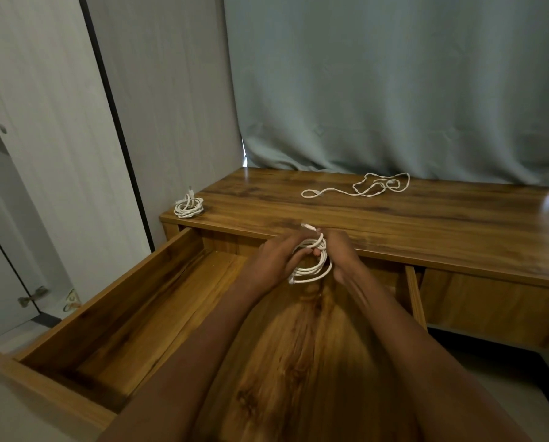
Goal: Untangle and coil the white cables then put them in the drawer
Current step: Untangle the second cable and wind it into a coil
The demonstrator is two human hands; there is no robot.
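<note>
Drawer (114,314) pulled open, lower left of frame; visible floor bare wood, with no cable lying in it. Hands meet at frame centre, above the drawer's back edge. Left hand (273,261) and right hand (341,253) both curl fingers round one coiled white cable (313,264), its loops hanging between them. Second coiled cable (188,208) sits at left end of the wooden top (426,224). Loose tangled cable (362,186) lies upper right of centre, near grey curtain (394,90).
</note>
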